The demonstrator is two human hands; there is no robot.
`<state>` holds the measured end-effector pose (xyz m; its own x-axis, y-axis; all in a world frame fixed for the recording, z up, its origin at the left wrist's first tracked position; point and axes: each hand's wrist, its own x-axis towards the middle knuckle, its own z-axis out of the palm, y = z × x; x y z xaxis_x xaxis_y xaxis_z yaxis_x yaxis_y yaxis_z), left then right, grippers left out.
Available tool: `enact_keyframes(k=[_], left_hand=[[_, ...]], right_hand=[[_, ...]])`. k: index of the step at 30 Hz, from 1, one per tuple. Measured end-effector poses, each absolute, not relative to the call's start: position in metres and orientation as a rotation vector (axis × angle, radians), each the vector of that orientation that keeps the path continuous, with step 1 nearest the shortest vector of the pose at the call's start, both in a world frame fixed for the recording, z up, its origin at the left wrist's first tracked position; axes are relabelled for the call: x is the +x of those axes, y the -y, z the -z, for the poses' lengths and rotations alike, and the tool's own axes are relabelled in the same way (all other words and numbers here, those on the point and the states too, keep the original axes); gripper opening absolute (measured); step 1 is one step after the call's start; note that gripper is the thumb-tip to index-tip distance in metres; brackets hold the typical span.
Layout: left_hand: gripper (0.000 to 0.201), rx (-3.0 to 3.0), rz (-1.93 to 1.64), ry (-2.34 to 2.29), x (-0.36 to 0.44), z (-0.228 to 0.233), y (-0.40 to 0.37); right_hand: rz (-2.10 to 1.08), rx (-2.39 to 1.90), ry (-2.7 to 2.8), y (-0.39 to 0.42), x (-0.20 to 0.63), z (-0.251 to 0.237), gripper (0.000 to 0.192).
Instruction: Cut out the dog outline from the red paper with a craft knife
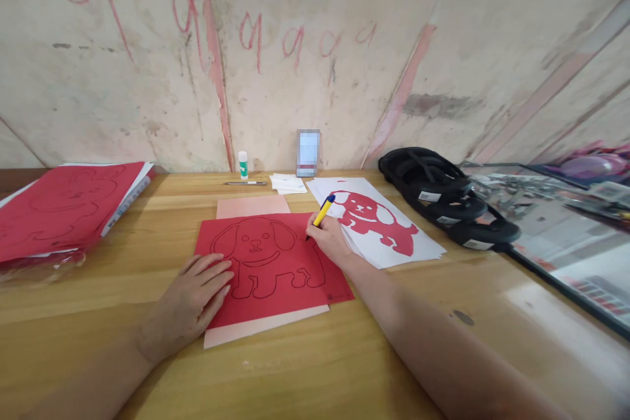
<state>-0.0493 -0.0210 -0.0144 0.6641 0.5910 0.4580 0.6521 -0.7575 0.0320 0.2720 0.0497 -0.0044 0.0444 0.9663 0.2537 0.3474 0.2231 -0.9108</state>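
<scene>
Left hand (189,302) flat on red paper (270,269); right hand (329,236) grips pen (322,211).

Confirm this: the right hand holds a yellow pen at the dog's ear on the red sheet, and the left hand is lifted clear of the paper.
Not quite. In the head view the left hand lies flat on the red sheet, pressing it down. The rest stands: the right hand holds the yellow pen at the drawn dog's ear.

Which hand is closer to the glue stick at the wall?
The right hand. It holds a pen below and right of the glue stick. The left hand lies nearer the camera, flat on the red paper.
</scene>
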Motion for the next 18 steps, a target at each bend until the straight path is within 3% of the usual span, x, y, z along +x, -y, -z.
enact_keyframes(k=[18], left_hand=[[0.027, -2.710, 0.633, 1.027, -0.0471, 0.0123, 0.0219]], right_hand=[[-0.726, -1.321, 1.478, -0.0501, 0.2724, 0.0059, 0.008]])
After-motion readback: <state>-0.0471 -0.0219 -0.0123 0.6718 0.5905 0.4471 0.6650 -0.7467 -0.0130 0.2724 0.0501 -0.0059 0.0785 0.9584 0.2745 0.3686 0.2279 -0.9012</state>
